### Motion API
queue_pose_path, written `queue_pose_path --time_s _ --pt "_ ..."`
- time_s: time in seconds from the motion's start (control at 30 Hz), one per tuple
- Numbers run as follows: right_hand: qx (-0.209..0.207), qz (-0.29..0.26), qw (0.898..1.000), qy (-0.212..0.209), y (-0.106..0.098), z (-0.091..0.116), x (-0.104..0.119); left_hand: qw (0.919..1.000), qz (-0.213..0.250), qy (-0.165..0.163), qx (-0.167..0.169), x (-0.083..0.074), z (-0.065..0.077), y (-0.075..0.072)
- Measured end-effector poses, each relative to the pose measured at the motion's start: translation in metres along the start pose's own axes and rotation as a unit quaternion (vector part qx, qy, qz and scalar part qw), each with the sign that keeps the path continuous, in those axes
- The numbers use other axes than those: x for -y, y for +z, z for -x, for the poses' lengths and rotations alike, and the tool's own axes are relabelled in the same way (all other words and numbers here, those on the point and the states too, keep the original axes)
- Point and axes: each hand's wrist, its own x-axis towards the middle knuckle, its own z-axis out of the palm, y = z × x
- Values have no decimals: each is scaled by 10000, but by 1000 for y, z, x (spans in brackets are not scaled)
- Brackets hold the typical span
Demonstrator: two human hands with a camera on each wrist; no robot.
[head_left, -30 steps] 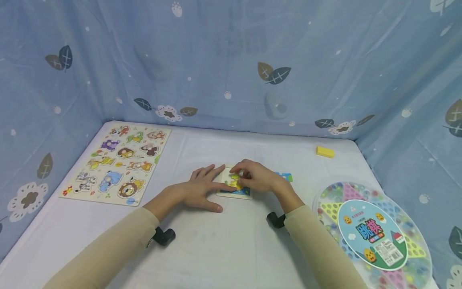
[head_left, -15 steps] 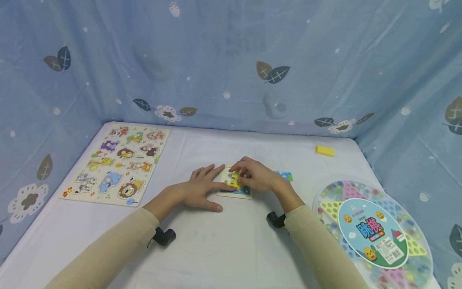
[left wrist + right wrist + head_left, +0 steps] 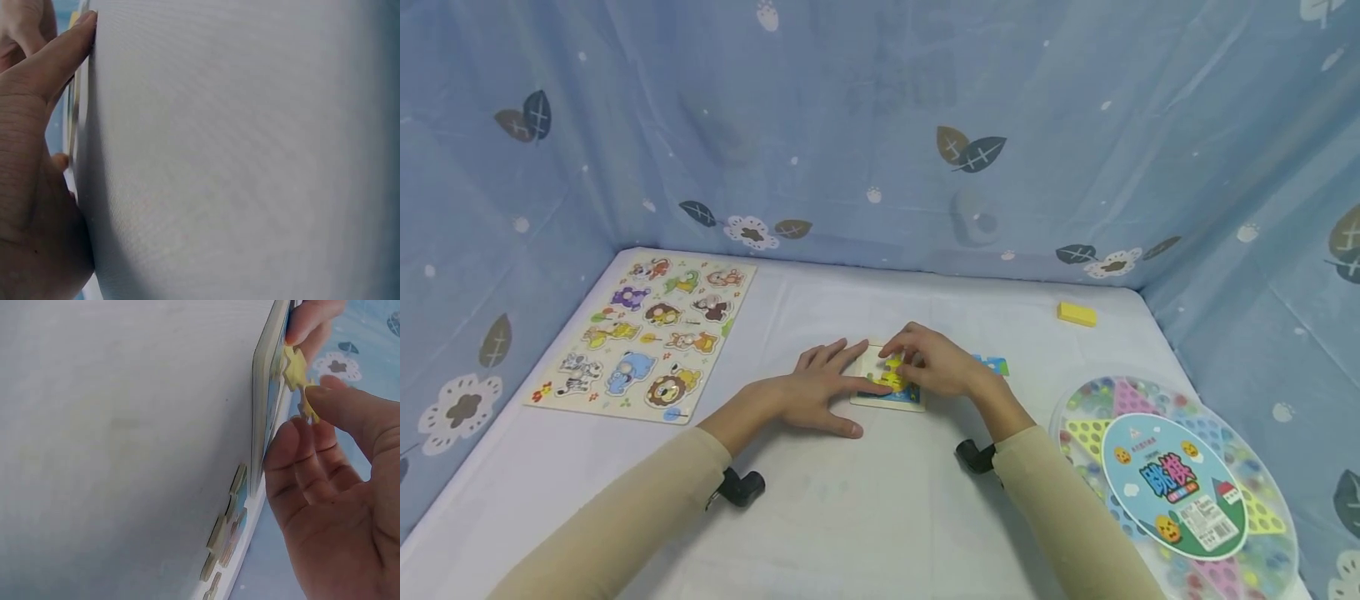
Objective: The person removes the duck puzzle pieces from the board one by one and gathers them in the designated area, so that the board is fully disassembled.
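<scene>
A small jigsaw tray (image 3: pixel 869 363) with a pale wooden rim lies mid-table, a blue picture showing along its near side. My left hand (image 3: pixel 818 393) lies spread across its left side, forefinger reaching over the tray and thumb stretched out on the tablecloth. From the right, my right hand (image 3: pixel 946 367) comes over the tray. Its thumb and fingers pinch a yellow jigsaw piece (image 3: pixel 310 411), seen in the right wrist view tilted up off the tray. More yellow (image 3: pixel 292 367) adjoins it near the left fingertip. In the left wrist view, the thumb (image 3: pixel 69 53) extends along the cloth.
Loose jigsaw pieces (image 3: pixel 997 365) lie just right of the tray, partly behind the right wrist. An animal peg-puzzle board (image 3: pixel 638 340) is at the left. A yellow block (image 3: pixel 1077 314) sits at the back right, with a round Chinese checkers set (image 3: pixel 1176 487) at the front right.
My right fingers have shifted slightly, lifting and tilting the yellow jigsaw piece over the tray. The left hand stays in place.
</scene>
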Motion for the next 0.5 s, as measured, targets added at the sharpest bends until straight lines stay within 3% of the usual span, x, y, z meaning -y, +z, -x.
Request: queue_pose_path --time_s 0.5 --pt "33 -86 9998 176 -5 7 5 10000 29 53 -19 -2 0 0"
